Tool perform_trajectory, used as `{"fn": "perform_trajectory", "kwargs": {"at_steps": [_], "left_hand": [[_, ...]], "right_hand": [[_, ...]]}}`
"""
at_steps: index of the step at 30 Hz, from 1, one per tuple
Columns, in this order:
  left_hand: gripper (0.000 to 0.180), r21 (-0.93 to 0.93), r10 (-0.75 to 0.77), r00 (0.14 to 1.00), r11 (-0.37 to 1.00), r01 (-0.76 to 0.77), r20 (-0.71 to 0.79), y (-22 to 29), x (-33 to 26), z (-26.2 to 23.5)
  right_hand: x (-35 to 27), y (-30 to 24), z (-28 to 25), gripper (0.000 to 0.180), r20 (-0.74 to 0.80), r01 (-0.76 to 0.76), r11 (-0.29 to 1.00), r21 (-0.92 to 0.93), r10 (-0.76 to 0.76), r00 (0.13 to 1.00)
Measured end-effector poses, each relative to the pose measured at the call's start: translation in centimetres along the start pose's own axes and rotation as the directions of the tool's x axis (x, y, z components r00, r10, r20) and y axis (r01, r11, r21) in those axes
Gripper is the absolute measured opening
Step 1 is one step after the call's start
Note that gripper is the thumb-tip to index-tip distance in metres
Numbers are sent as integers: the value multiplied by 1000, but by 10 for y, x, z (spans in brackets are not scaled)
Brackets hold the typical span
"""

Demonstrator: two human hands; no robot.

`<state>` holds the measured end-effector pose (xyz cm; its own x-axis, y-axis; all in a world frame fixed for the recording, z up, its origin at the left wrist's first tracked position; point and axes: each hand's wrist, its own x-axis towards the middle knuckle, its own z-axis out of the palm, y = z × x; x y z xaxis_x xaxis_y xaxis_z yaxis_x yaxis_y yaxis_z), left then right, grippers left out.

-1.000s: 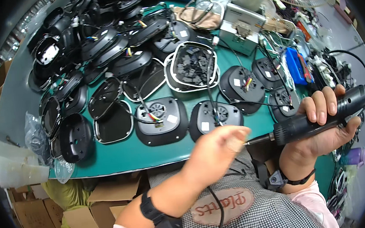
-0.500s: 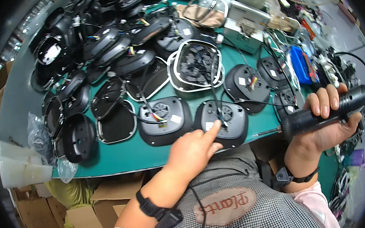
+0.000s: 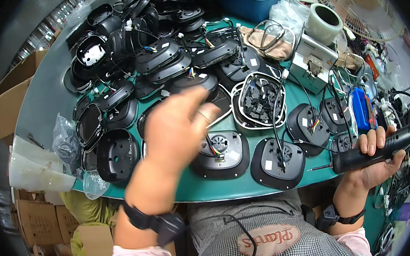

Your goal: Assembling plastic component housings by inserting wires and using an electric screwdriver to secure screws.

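Note:
My right hand [image 3: 369, 163] is wrapped round a black electric screwdriver [image 3: 375, 150]. Its thin bit [image 3: 320, 167] points left, just above the table edge. Slightly smeared by motion, my left hand [image 3: 173, 128] is over the middle of the table with thumb and fingers apart, and nothing shows in it. Below and right of that hand lies a black rounded housing [image 3: 221, 167] with a grey centre and coloured wires. Beside it, nearest the bit, sits a similar black housing [image 3: 278, 172] with a dark cable rising from it.
More black housings [image 3: 160, 54] are heaped at the back left. A white-rimmed frame [image 3: 259, 99] holds many small dark parts. Farther off stand a blue bin [image 3: 248, 4], a grey metal box [image 3: 313, 64] and a roll of clear film [image 3: 324, 22]. Cardboard boxes [image 3: 39, 223] are below at left.
My left hand has lifted off the right-hand front housing and moved left and farther over the table. The right hand still grips the screwdriver. The view has shifted.

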<state>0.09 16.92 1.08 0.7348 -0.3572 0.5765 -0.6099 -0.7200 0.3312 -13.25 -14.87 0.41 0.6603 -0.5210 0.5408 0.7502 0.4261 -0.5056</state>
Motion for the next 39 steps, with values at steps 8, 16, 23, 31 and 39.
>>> {"fn": "perform_trajectory", "kwargs": {"at_steps": [8, 16, 23, 31, 39], "left_hand": [[51, 528, -232, 949, 844, 89, 212, -131, 72, -12], [61, 556, -361, 868, 822, 123, 341, -154, 113, 9], [53, 571, -305, 841, 821, -5, 446, -153, 135, 5], [39, 611, -262, 773, 767, -196, 578, -149, 145, 6], [30, 645, -86, 892, 722, -251, 444, -151, 126, -4]], "right_hand": [[8, 20, -2, 53, -1, -24, 999, -36, 23, 1000], [17, 33, -10, 52, -21, -40, 994, -99, 38, 999], [20, 40, -10, 52, -20, -76, 992, -97, 75, 997], [15, 35, -8, 52, -37, -72, 991, -114, 68, 997], [13, 26, -8, 53, -16, -84, 990, -111, 82, 996]]}}
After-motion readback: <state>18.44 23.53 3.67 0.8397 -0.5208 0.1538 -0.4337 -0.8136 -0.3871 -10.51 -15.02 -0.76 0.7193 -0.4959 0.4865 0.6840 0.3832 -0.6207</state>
